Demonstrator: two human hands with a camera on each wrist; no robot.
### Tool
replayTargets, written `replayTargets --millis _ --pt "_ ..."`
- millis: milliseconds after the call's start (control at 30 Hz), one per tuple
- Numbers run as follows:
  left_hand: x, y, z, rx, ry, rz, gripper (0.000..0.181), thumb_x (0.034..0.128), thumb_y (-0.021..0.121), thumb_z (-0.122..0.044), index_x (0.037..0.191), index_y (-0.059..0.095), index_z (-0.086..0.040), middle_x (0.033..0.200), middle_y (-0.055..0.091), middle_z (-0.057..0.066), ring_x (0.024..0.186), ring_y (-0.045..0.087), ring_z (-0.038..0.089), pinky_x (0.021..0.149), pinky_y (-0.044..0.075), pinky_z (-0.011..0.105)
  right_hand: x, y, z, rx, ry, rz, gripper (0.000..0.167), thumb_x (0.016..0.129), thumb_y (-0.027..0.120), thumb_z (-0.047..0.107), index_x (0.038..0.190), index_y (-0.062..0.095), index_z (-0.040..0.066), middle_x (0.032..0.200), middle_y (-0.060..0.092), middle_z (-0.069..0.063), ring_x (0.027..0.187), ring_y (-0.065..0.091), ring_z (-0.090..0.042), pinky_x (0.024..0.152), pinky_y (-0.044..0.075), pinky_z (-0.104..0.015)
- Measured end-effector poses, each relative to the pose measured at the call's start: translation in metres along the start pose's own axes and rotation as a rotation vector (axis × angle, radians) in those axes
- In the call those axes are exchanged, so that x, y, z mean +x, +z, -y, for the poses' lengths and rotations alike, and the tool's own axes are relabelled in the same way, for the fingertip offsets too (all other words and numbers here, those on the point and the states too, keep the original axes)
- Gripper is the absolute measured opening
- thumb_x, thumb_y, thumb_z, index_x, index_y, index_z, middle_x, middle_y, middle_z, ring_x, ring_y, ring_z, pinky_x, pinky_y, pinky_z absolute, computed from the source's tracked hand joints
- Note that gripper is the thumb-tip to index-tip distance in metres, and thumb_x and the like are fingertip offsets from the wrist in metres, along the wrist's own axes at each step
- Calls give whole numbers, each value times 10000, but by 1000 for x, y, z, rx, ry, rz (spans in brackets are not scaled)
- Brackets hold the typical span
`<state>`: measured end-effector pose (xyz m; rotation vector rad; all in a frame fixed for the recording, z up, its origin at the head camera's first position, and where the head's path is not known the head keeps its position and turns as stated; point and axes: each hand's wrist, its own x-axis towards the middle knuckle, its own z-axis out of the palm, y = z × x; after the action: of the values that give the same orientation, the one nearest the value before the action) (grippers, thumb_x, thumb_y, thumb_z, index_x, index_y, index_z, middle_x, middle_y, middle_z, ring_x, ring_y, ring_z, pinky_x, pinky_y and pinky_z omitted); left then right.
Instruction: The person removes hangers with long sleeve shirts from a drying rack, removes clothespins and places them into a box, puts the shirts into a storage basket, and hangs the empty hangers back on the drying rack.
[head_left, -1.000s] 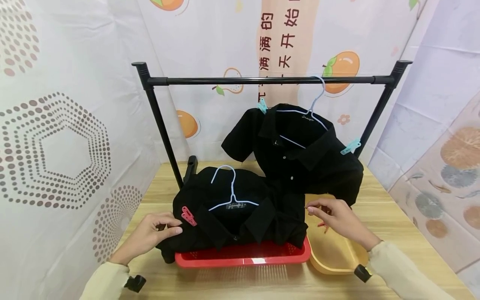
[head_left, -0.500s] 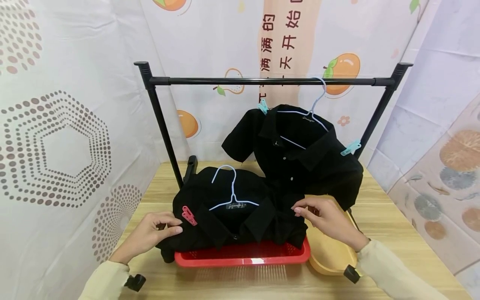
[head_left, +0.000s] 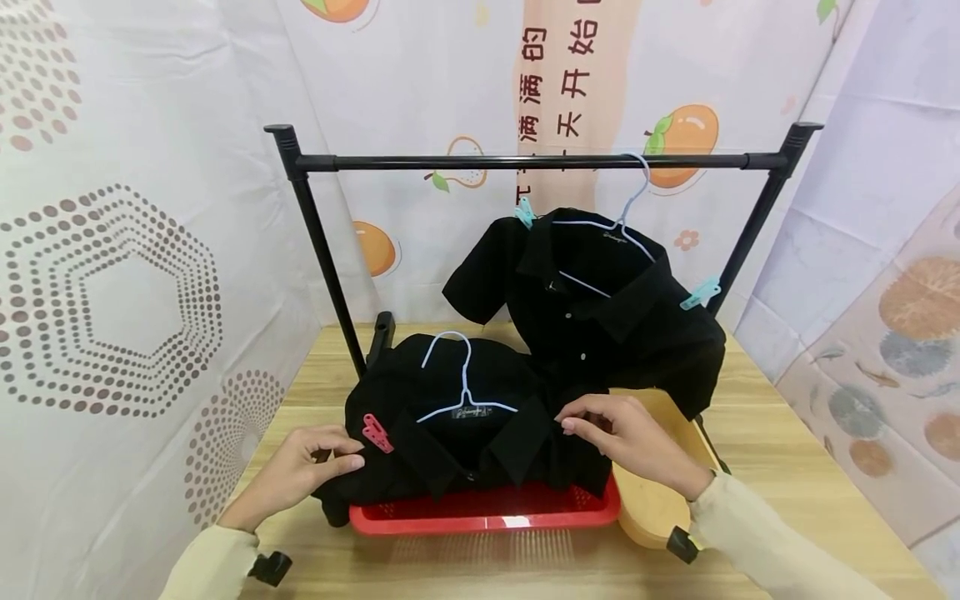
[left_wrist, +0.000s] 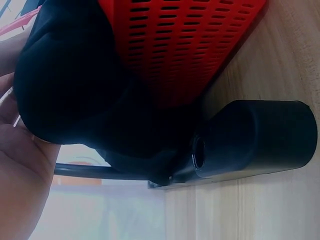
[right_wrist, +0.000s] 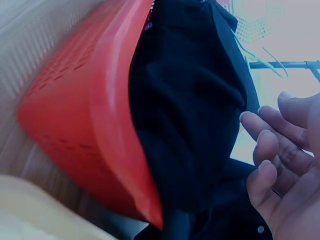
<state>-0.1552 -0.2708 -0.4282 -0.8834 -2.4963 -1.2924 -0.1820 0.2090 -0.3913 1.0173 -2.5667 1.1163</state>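
Note:
A black shirt (head_left: 442,450) lies over the red basket (head_left: 487,523), with a light blue hanger (head_left: 467,379) in its collar. A pink clothespin (head_left: 377,433) is clipped near its left shoulder. Beside that clothespin, my left hand (head_left: 315,462) pinches the shirt's edge; in the left wrist view dark cloth covers most of its fingers. My right hand (head_left: 618,433) hovers by the right side of the collar. Its fingers are loosely bent and no object shows between them in the right wrist view, where the fingertips (right_wrist: 247,117) come close to the cloth.
A black rack (head_left: 465,162) spans the table. From its bar hangs another black shirt (head_left: 585,325) on a blue hanger, with a turquoise clothespin (head_left: 702,293) on one shoulder and another opposite. A yellow tray (head_left: 652,512) stands right of the basket, partly under my right arm.
My right hand has moved left from above the yellow tray to the collar's right side. My left hand and both shirts have stayed in place.

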Motion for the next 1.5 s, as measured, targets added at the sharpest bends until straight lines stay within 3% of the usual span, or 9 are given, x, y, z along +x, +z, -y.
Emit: replayTargets --millis 167,667,967,1500 --pt "1 -1 -1 2 12 -6 193 863 803 3 963 816 -162 828 688 -89 645 511 71 535 407 256 12 5 9 1 -26 29 125 992 713 248 1109 756 254 931 670 177 706 546 -65 622 476 -236" --pt "1 -2 -3 -13 32 5 190 873 785 22 971 816 -137 795 667 -86 623 486 69 518 403 266 48 30 36 70 -217 78 127 996 709 195 1103 765 158 867 634 155 696 522 -47 608 475 -235" --pt "0 -1 -2 -7 15 2 192 870 789 20 970 817 -142 798 671 -86 629 498 72 526 403 262 62 45 45 96 -291 117 117 1012 684 176 1087 761 129 1009 717 112 711 529 -37 624 497 -235" --pt "-1 -1 -3 -23 10 7 195 881 782 12 987 818 -147 815 681 -83 626 497 80 525 404 263 99 65 80 54 -334 197 165 1021 675 222 1124 752 118 1040 719 71 705 528 -17 666 493 -194"
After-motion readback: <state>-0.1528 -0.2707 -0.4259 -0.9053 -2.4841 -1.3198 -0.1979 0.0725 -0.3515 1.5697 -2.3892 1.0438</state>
